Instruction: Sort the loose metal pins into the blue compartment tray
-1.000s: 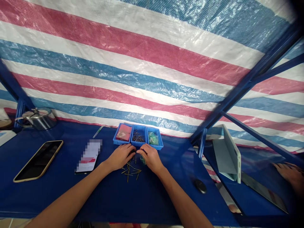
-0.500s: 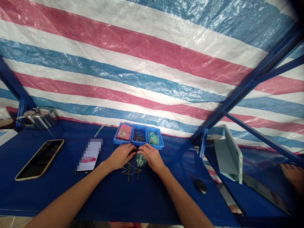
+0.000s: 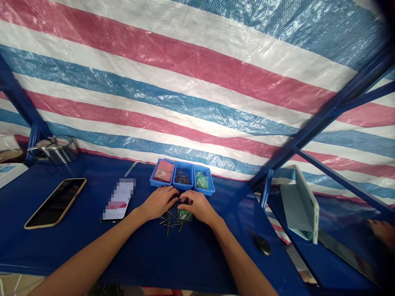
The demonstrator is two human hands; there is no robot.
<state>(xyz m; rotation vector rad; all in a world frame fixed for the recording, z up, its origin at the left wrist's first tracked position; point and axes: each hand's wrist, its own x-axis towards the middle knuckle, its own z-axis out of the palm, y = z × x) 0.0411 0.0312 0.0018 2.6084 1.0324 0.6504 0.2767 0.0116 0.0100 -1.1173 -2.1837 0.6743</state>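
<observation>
My left hand (image 3: 159,202) is closed, its fingers bent and thumb tip near the index finger, just in front of the blue bins. What lies in its fingertips is too small and dark to make out. Facing it, my right hand (image 3: 199,206) is also closed, thumb and fingertips together close to the left fingertips. Under the right hand lies a clear green-tinted plastic packet (image 3: 184,216), partly covered. Several loose screws (image 3: 169,224) are scattered on the blue table below the left hand. A blue bin (image 3: 183,164) behind the hands holds more dark screws.
A bin with pink packets (image 3: 163,170) and one with green packets (image 3: 202,180) flank the screw bin. Two phones (image 3: 55,203), (image 3: 119,201), a pen (image 3: 131,169) and a metal pot (image 3: 58,150) lie left. A black oval object (image 3: 262,245) and a tablet stand (image 3: 298,209) are right.
My right hand has shifted slightly down and its fingers have bent more over the green packet. My left hand stays nearly in place. The whole view has moved a little.
</observation>
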